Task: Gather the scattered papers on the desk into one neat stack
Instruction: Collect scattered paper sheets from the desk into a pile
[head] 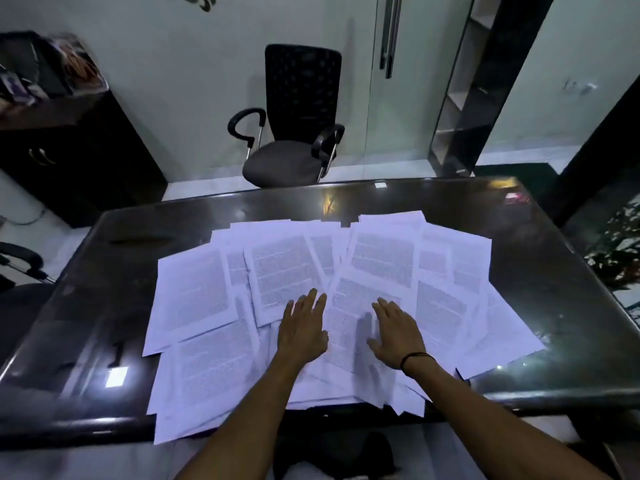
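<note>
Several printed white papers (pixel 287 271) lie fanned and overlapping across the middle of the dark glossy desk (pixel 104 271). Some sheets at the near left hang over the desk's front edge. My left hand (pixel 303 327) lies flat, fingers straight, on the sheets near the centre. My right hand (pixel 396 336) lies flat beside it on a tilted sheet (pixel 346 327), fingers spread, with a dark band on the wrist. Neither hand holds a sheet.
A black office chair (pixel 294 133) stands beyond the desk's far edge. A dark cabinet (pixel 69 140) with clutter on top is at the far left. Another chair's armrest (pixel 24 261) shows at the left. Glass door and shelving stand behind on the right.
</note>
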A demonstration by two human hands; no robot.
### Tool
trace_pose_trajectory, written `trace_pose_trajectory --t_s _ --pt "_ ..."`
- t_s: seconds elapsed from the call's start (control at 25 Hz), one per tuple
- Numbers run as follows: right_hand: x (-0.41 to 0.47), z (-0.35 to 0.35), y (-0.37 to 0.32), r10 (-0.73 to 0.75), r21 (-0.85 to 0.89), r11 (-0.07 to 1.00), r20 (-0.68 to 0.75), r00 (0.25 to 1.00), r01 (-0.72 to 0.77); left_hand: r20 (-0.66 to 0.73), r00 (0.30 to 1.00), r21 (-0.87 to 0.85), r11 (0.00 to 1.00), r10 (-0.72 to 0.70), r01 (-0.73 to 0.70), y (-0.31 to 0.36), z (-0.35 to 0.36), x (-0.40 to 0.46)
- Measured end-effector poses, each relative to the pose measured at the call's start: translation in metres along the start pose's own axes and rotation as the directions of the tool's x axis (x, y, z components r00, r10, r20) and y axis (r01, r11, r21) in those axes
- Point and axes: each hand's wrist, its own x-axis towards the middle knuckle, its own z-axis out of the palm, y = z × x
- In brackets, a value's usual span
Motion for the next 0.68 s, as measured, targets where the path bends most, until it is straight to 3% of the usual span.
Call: trace_pose_trajectory --t_s 0.16,0.32,0.44,0.56,0.68 --pt "0.0 0.012 0.01 0.099 0.046 0.994 0.051 0.994 -0.101 0.161 0.987 -0.053 0.999 -0.001 0.01 0.002 0.024 -0.002" --pt "0.008 0.024 0.013 0.297 0.324 0.895 0.079 0.952 -0.306 0.267 0.964 -0.05 0.998 -0.013 0.028 0.001 0.042 0.005" --pt "0.014 0.02 0.012 0.473 0.533 0.718 0.098 0.875 -0.448 0.282 0.959 -0.016 1.0 -0.007 0.012 0.002 0.043 0.011" --pt "0.019 0.017 0.01 0.61 0.697 0.458 0.205 0.765 -0.552 0.281 0.96 -0.008 1.0 0.009 -0.007 0.004 0.043 0.015" --pt "0.02 0.013 0.005 0.584 0.757 0.36 0.272 0.765 -0.545 0.259 0.965 0.003 1.0 0.022 -0.024 0.001 0.045 0.019"
